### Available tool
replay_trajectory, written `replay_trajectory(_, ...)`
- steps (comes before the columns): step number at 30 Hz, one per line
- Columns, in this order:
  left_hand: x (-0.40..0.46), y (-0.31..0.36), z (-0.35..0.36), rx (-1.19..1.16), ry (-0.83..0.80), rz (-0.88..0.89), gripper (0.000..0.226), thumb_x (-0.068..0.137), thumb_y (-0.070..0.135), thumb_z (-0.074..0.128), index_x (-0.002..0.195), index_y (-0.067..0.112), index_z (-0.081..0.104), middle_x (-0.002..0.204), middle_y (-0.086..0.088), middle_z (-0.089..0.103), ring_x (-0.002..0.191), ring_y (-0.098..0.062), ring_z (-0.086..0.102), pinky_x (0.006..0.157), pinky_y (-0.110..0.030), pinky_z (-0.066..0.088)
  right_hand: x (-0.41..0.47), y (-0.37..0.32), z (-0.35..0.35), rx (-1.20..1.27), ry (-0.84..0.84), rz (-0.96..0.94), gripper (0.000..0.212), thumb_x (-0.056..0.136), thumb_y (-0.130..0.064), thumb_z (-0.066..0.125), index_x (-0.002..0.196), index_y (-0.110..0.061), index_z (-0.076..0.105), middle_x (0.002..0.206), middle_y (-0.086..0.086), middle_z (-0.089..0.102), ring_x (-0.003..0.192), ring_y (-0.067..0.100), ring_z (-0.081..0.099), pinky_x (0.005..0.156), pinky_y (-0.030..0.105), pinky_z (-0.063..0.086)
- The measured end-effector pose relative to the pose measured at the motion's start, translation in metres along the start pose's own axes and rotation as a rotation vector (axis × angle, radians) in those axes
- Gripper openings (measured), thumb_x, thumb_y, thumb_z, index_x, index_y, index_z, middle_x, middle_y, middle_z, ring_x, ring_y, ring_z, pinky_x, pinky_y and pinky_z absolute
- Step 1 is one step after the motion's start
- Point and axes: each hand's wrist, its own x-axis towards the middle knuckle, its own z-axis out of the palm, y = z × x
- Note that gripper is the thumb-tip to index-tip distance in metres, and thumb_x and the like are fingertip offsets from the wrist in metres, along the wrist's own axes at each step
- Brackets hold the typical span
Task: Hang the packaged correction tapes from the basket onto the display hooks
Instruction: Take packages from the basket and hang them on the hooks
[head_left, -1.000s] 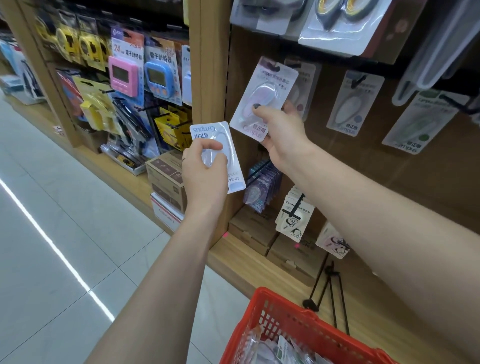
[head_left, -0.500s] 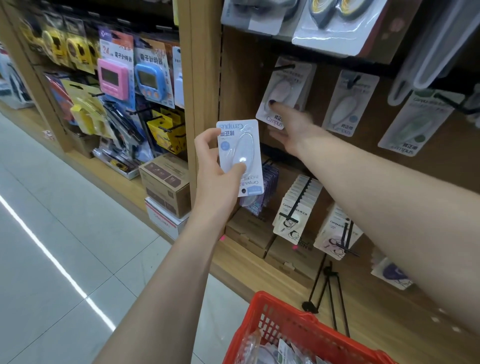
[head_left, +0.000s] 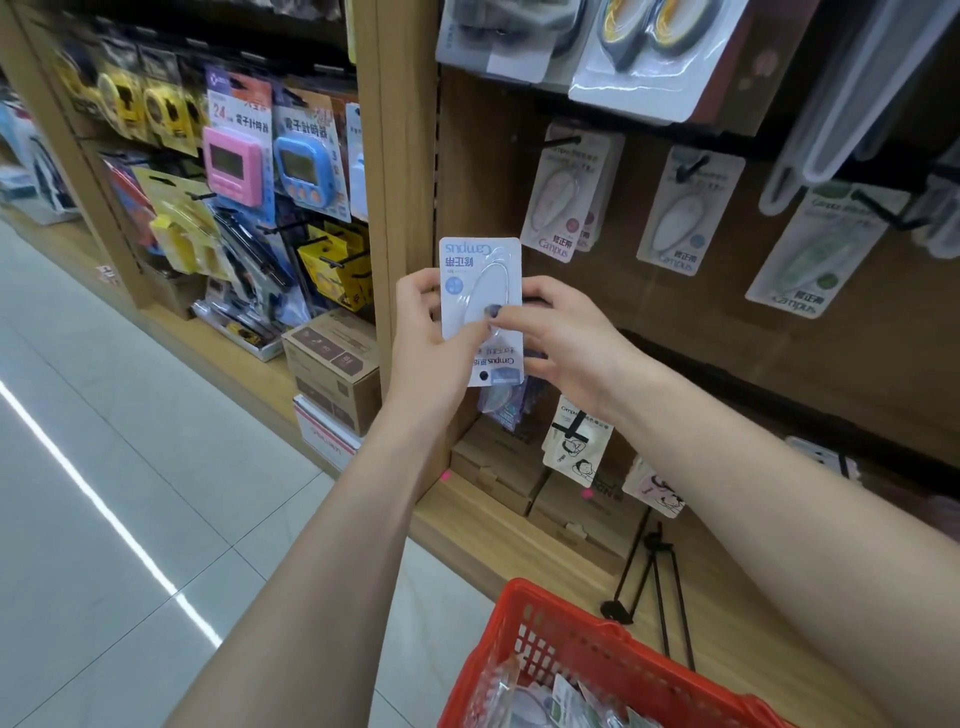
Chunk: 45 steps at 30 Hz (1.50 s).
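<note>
Holding one packaged correction tape (head_left: 480, 306) upside down in front of the shelf, the left hand (head_left: 434, 338) grips its left edge with thumb on the front and fingers curled behind. The right hand (head_left: 561, 332) pinches the right side, with its thumb pressed on the clear bubble. The little hang hole sits at the bottom of the card right now, so I think the card must be flipped the right way up first. Turn it slowly with both hands so it does not slip. Then one hand can pinch the lower part and lift the hole toward a display hook (head_left: 558, 141) on the back wall, where other tapes (head_left: 558, 208) already hang. Line the hole up with the hook tip, then slide the card straight back. Pushing at a slant could bend the card. More packs wait in the red basket (head_left: 550, 629) below, near the wooden shelf (head_left: 498, 535).
</note>
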Motion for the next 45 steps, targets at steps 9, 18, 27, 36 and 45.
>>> replay_trajectory(9, -0.006, -0.001, -0.003, 0.098, -0.060, -0.057, 0.049, 0.091, 0.023, 0.080, 0.131, 0.022, 0.052, 0.118, -0.001, 0.071, 0.097, -0.009, 0.076, 0.071, -0.023, 0.062, -0.009, -0.003, -0.013, 0.294, 0.125, -0.076, 0.039, 0.095, 0.001, 0.068, 0.130, -0.011, 0.057, 0.125, 0.011, 0.073, 0.105, 0.028, 0.077, 0.086, 0.042, 0.065)
replay_trajectory(18, -0.003, 0.008, -0.013, 0.029, 0.083, 0.020, 0.013, 0.097, 0.017, 0.072, 0.108, 0.021, 0.066, 0.100, 0.005, 0.078, 0.092, -0.008, 0.076, 0.069, -0.020, 0.058, -0.016, -0.006, -0.045, -0.229, 0.129, -0.197, 0.082, 0.081, -0.014, 0.086, 0.150, -0.028, 0.043, 0.126, -0.001, 0.067, 0.111, 0.011, 0.070, 0.091, 0.022, 0.055)
replay_trajectory(27, -0.005, 0.018, 0.002, 0.246, 0.002, 0.184, 0.039, 0.101, 0.030, 0.067, 0.138, 0.025, 0.057, 0.127, 0.009, 0.066, 0.117, -0.004, 0.063, 0.091, -0.018, 0.056, -0.028, -0.004, -0.052, -0.562, -0.126, -0.191, 0.022, 0.084, -0.017, 0.084, 0.100, -0.020, 0.070, 0.094, -0.005, 0.070, 0.078, 0.002, 0.067, 0.062, 0.014, 0.052)
replay_trajectory(36, 0.038, 0.004, -0.014, 0.355, 0.125, -0.008, 0.083, 0.105, 0.045, 0.056, 0.167, 0.024, 0.006, 0.171, -0.003, 0.005, 0.156, -0.020, 0.018, 0.114, -0.029, 0.018, -0.040, -0.009, -0.051, 0.139, 0.257, -0.357, 0.034, 0.092, -0.007, 0.074, 0.116, -0.030, 0.063, 0.115, -0.005, 0.075, 0.109, 0.017, 0.073, 0.093, 0.039, 0.062)
replay_trajectory(45, 0.049, -0.008, -0.006, 0.370, 0.100, -0.070, 0.092, 0.102, 0.048, 0.060, 0.167, 0.024, 0.000, 0.171, -0.007, -0.002, 0.157, -0.027, 0.013, 0.124, -0.044, 0.019, -0.045, -0.002, -0.040, 0.156, 0.351, -0.344, 0.037, 0.098, -0.013, 0.071, 0.125, -0.034, 0.058, 0.120, -0.009, 0.071, 0.109, 0.007, 0.071, 0.089, 0.032, 0.063)
